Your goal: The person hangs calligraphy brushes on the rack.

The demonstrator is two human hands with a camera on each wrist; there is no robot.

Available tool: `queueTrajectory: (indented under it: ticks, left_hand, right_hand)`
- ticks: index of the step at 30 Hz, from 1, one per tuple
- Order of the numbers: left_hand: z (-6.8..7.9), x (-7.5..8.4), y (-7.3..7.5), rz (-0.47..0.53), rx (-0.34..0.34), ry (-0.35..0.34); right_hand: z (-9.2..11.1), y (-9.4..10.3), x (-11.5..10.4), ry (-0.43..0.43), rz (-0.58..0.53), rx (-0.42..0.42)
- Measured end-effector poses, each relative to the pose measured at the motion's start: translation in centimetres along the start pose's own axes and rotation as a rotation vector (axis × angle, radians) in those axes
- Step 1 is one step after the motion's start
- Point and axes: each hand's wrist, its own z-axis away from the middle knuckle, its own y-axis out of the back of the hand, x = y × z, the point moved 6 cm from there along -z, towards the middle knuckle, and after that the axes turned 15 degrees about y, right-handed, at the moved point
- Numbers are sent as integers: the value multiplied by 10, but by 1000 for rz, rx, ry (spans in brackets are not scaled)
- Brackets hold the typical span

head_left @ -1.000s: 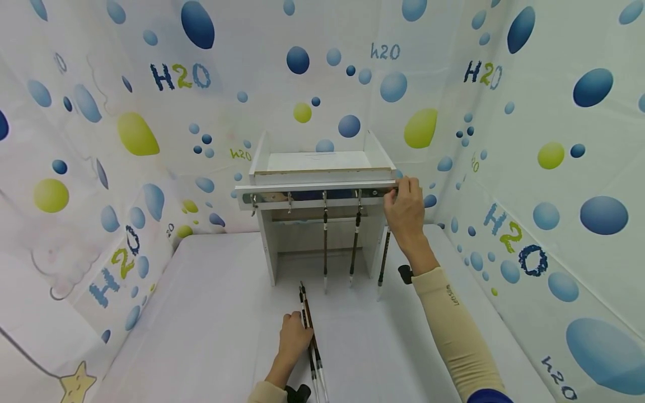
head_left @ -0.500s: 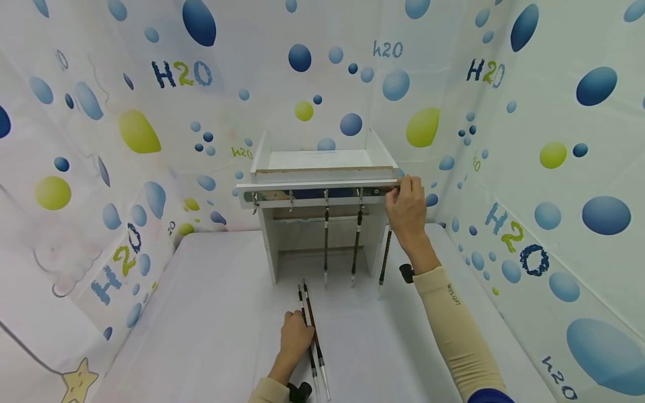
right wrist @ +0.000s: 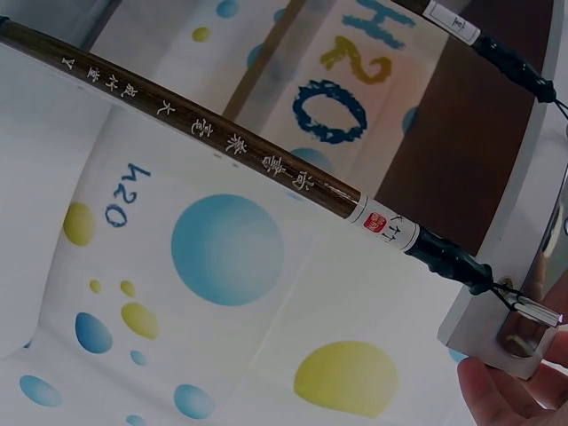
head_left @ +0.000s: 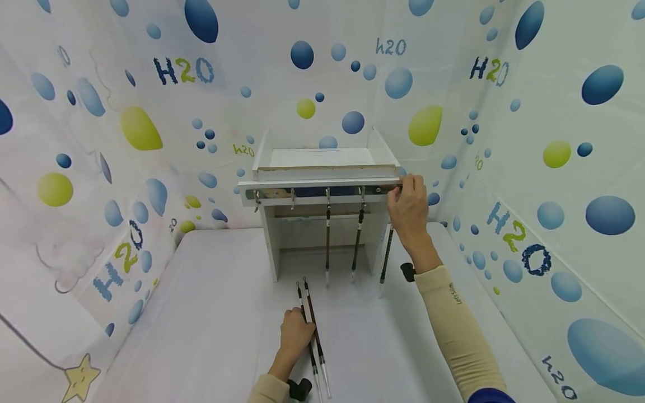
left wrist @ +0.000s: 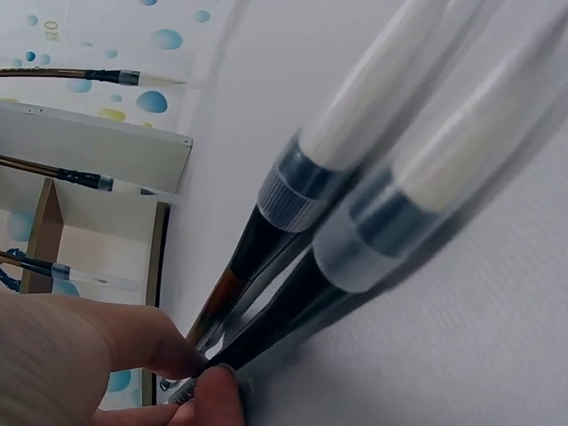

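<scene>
On the white table, my left hand (head_left: 296, 336) pinches the dark handle of one writing brush (left wrist: 293, 306) between thumb and fingers. Its bristle end, under a clear cap, points toward me. A second brush (head_left: 318, 344) with a brown handle lies just right of it. My right hand (head_left: 409, 210) grips the right end of the hook rail (head_left: 312, 183) on the white brush rack (head_left: 271, 240). There a brush (right wrist: 222, 129) hangs by its black cord loop from the end hook (right wrist: 537, 311), right at my fingers. In the head view that hook is hidden behind the hand.
Two more brushes, one in the middle (head_left: 328, 240) and one to its right (head_left: 358, 240), hang from the rail. Two bare hooks (head_left: 257, 198) are at its left. A shallow tray (head_left: 322, 159) tops the rack. Printed bubble cloth (head_left: 227, 84) surrounds the table (head_left: 216, 313).
The looped end of the pinched brush has swung slightly left, apart from the second brush. My right hand keeps its place at the rail's end. The head view has shifted a little.
</scene>
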Motion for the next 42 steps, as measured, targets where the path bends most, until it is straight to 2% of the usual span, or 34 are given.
queueTrajectory:
  ticks: [6, 13, 21, 33, 42]
  left_hand:
    - [-1, 0, 4, 25, 3, -6]
    - [-3, 2, 9, 26, -7, 28]
    - [-3, 11, 20, 60, 8, -11]
    - [4, 39, 48, 112, 25, -127]
    - [9, 66, 76, 126, 53, -164]
  right_hand:
    - [0, 0, 0, 1, 7, 1]
    - [0, 0, -1, 0, 0, 3]
    - [0, -1, 0, -10, 0, -19]
    - [2, -1, 1, -8, 9, -16]
    - [1, -1, 0, -4, 4, -11]
